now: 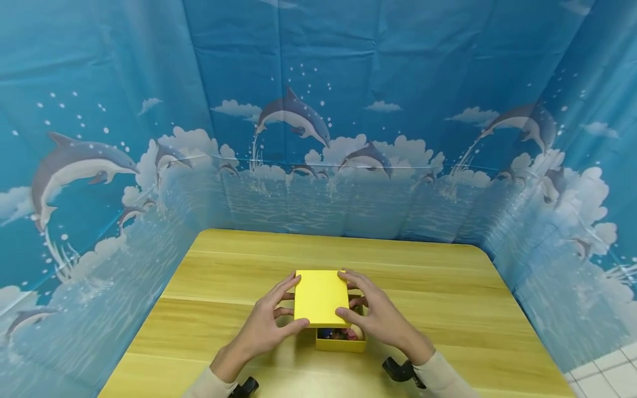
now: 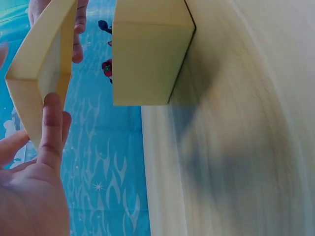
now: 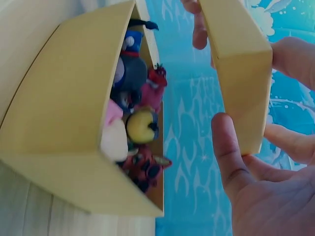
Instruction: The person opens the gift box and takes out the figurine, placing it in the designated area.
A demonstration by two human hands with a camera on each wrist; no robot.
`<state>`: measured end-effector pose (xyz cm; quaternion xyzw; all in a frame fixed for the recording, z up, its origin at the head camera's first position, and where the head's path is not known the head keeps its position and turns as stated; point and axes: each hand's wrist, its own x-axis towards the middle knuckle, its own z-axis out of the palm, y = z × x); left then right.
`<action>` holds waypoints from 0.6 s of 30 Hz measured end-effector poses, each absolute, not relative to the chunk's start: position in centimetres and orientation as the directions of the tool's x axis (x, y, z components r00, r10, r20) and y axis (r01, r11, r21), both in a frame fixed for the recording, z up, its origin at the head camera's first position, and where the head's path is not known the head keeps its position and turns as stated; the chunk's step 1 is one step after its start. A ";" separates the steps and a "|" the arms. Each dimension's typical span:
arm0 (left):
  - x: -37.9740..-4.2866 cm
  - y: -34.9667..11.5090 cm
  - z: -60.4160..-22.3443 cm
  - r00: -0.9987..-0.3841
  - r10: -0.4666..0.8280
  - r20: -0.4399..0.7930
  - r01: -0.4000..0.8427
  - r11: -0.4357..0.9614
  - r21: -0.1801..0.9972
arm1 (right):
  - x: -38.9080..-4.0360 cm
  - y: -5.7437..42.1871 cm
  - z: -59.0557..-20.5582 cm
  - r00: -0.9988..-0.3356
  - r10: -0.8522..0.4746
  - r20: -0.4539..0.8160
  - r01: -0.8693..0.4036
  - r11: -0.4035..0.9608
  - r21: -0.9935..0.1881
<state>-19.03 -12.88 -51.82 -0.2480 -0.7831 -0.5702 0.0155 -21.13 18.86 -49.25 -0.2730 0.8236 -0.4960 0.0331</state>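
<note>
A yellow square box lid (image 1: pixel 321 298) is held between both hands, above and slightly left of an open yellow box (image 1: pixel 340 346). My left hand (image 1: pixel 265 327) grips its left side, and my right hand (image 1: pixel 382 316) its right side, each with thumb near the front and fingers farther back. In the right wrist view, the lid (image 3: pixel 246 73) is apart from the box (image 3: pixel 54 98). Small toy figures fill the box, among them a dark figure with a blue hat (image 3: pixel 130 69), a yellow round piece (image 3: pixel 141 126) and a reddish figure (image 3: pixel 145 167).
The box stands on a wood-grain table (image 1: pixel 224 276) with rounded far corners. Behind and beside the table hangs a blue curtain (image 1: pixel 318 199) printed with dolphins. White tiles (image 1: pixel 604 376) show at the lower right.
</note>
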 end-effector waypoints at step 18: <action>-19.7 -14.5 -51.4 -0.903 0.114 0.414 0.423 0.396 0.815 | -22.0 13.4 -48.1 -0.916 -0.353 0.191 -0.329 0.387 -0.861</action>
